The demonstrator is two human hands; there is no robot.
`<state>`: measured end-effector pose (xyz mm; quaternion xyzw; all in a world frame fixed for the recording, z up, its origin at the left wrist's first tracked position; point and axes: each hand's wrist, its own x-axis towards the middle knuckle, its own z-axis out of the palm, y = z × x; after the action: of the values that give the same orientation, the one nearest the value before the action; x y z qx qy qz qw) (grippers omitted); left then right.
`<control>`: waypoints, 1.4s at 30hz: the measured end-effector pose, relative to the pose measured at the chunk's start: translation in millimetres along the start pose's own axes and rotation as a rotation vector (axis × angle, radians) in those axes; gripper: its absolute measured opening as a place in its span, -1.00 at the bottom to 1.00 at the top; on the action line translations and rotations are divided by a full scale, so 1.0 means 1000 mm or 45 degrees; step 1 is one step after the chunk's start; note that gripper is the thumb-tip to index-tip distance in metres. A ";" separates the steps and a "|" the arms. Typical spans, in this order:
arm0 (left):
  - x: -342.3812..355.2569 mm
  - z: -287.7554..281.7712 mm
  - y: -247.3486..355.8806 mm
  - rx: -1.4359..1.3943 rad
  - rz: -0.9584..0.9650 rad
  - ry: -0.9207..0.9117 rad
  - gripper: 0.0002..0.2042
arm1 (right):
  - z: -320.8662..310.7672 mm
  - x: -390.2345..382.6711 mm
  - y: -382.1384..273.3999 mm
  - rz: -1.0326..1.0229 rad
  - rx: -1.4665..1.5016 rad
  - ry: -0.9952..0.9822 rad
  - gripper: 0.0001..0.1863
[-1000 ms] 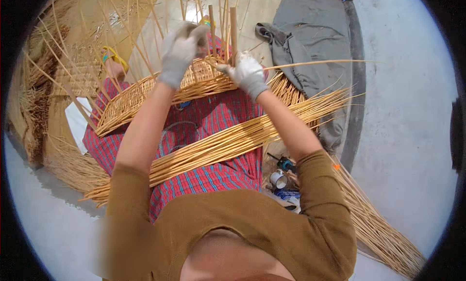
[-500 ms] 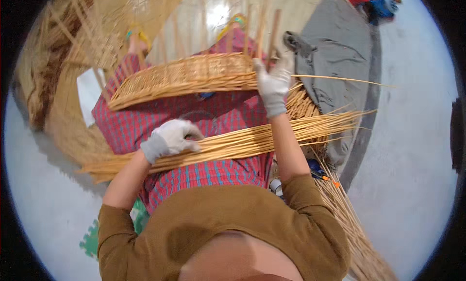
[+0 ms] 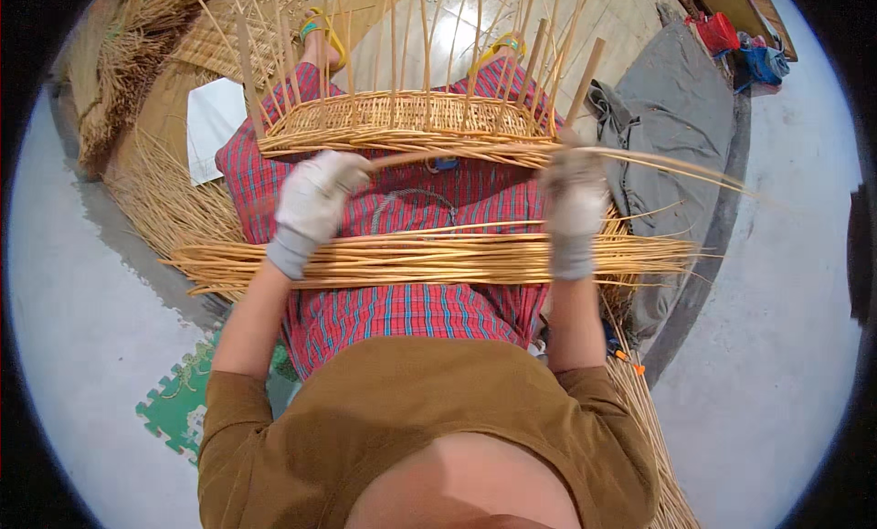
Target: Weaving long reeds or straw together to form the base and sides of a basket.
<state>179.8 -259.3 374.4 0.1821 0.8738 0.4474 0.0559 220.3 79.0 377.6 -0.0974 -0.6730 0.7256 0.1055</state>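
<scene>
My gloved left hand (image 3: 315, 195) is raised above the bundle of yellow rattan strands (image 3: 411, 259) across my lap, its fingers closed on the end of a single strand (image 3: 411, 156). My gloved right hand (image 3: 573, 200) is blurred beside the right end of the woven basket (image 3: 393, 109), where strands stick out rightward; whether its fingers grip one I cannot tell. The basket, with tall upright stakes, rests across my legs on a red-and-blue plaid cloth (image 3: 393, 314).
Dry brush bundles (image 3: 128, 72), a woven mat (image 3: 219, 40) and a white sheet (image 3: 208, 127) lie left. A green foam mat (image 3: 183, 401) is lower left. A grey cloth (image 3: 671, 154), red and blue items (image 3: 749, 58) lie right; more rods (image 3: 639, 419) lie beside me.
My left hand left the basket for the bundle, then rose holding a strand. My right hand moved rightward and lower, now blurred. The view shifted, showing more of both feet.
</scene>
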 end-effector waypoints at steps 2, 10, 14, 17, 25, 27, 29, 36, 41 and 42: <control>0.004 -0.013 -0.041 0.147 0.002 0.099 -0.87 | -0.007 0.017 -0.033 -0.044 0.087 0.303 -0.71; 0.061 0.040 0.000 0.273 0.023 -0.197 -0.68 | 0.016 0.031 0.020 0.058 0.260 0.085 -0.90; 0.075 0.032 -0.059 0.457 0.043 -0.213 -0.51 | -0.009 0.035 0.024 0.015 0.275 0.326 -0.86; 0.077 0.028 -0.045 0.390 -0.050 -0.279 -0.53 | -0.031 0.031 0.026 -0.045 0.229 0.546 -0.87; 0.088 0.026 -0.022 0.711 -0.209 -0.386 -0.59 | -0.047 0.037 0.036 0.067 0.107 0.362 -0.81; 0.088 0.041 -0.035 0.652 0.010 -0.123 -0.62 | -0.051 0.049 0.044 0.127 0.029 0.307 -0.82; 0.092 0.056 -0.029 0.573 0.225 0.128 -0.63 | -0.051 0.052 0.032 0.115 -0.011 0.264 -0.83; 0.101 0.114 0.004 -0.706 -0.813 -0.210 -0.44 | -0.052 0.022 0.011 -0.200 0.026 0.046 -0.89; 0.107 0.108 0.009 -0.588 -0.869 -0.259 -0.38 | -0.064 0.006 0.029 -0.141 0.192 0.162 -0.88; 0.110 0.107 0.000 -0.655 -0.832 -0.373 -0.41 | -0.067 0.005 0.037 -0.068 0.259 0.192 -0.84</control>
<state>106.0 -137.7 318.4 -0.0622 0.7284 0.5787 0.3614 233.4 141.9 336.1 -0.1227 -0.5883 0.7777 0.1844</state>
